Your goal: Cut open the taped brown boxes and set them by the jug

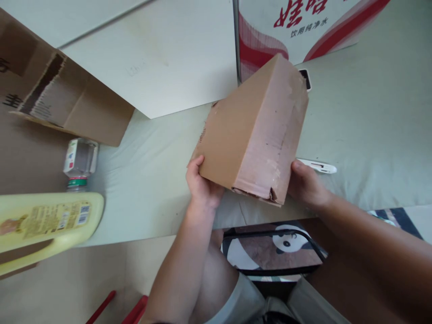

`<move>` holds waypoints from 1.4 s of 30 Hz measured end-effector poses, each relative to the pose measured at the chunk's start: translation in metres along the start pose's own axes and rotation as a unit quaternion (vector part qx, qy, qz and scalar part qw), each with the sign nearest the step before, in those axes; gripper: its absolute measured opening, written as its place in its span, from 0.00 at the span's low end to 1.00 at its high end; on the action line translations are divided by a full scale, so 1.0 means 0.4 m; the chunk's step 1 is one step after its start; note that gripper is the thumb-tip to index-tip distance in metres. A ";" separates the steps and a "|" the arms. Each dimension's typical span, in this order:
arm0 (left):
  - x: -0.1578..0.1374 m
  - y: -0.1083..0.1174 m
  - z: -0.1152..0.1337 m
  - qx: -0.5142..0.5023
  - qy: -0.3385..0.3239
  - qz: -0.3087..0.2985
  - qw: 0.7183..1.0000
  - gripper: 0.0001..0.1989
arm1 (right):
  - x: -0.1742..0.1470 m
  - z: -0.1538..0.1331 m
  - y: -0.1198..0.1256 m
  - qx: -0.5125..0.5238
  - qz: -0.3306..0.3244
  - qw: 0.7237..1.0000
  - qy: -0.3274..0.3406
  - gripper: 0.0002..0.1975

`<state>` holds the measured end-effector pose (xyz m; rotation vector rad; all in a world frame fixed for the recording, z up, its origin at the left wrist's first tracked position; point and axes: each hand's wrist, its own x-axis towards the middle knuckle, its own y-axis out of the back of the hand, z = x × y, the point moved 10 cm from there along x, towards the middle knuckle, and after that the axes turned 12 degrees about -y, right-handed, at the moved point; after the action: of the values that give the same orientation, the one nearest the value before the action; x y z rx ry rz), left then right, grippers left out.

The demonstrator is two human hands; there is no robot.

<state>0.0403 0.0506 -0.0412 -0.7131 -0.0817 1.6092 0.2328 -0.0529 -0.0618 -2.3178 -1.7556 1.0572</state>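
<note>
Between my two hands is a brown cardboard box (239, 126), tilted, with scuffed paper and a torn corner at its near end. My left hand (204, 182) grips its lower left edge, the thumb on the side face and the other fingers hidden beneath. On the opposite side my right hand (308, 184) holds the box near its lower right edge, its fingers mostly out of sight behind it. Just beyond the right thumb lies a white utility knife (319, 166) on the pale green cloth (151, 180). A small white-edged dark object (305, 80) shows partly behind the box.
A white and red water carton (303, 31) stands at the back beside a white panel (189, 58). To the left are an opened cardboard box (84, 99), a clear plastic bottle (81, 159) and a yellow jug (67, 216). Below the cloth's front edge sits a panda-print item (270, 249).
</note>
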 end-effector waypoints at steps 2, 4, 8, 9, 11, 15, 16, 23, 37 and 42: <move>0.001 -0.002 -0.001 -0.004 0.001 -0.003 1.000 0.17 | 0.001 -0.001 0.004 -0.003 0.008 1.000 0.002 0.22; 0.004 -0.006 -0.002 -0.004 -0.003 -0.020 1.000 0.18 | 0.001 -0.007 0.000 -0.005 0.006 1.000 0.008 0.23; 0.010 -0.003 -0.006 -0.004 -0.008 -0.036 0.999 0.20 | 0.001 -0.017 -0.012 0.002 -0.008 1.000 0.016 0.24; 0.011 -0.003 -0.007 -0.005 -0.008 -0.036 0.999 0.20 | 0.002 -0.016 -0.011 0.005 -0.008 1.000 0.018 0.24; 0.010 -0.006 -0.006 -0.007 -0.007 -0.039 0.999 0.20 | 0.003 -0.012 -0.005 0.006 -0.005 1.000 0.017 0.23; 0.004 -0.008 -0.004 -0.016 0.001 -0.020 1.000 0.17 | 0.003 -0.007 0.002 0.000 0.004 1.000 0.015 0.22; 0.002 -0.007 -0.004 -0.018 0.004 -0.013 1.000 0.16 | 0.003 -0.008 0.000 0.000 0.003 1.000 0.015 0.22; -0.003 -0.010 0.000 -0.001 0.005 -0.005 1.000 0.17 | 0.002 -0.006 -0.005 0.021 -0.004 1.000 0.006 0.23; 0.008 -0.013 -0.006 -0.018 -0.009 -0.046 0.999 0.18 | -0.003 -0.023 -0.025 0.013 -0.008 1.000 0.015 0.26; 0.011 -0.003 -0.008 -0.004 -0.006 -0.037 0.999 0.22 | 0.000 -0.010 -0.012 0.012 -0.008 1.000 0.010 0.23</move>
<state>0.0428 0.0538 -0.0452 -0.6992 -0.1221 1.5422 0.2309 -0.0497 -0.0565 -2.2883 -1.7408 1.0425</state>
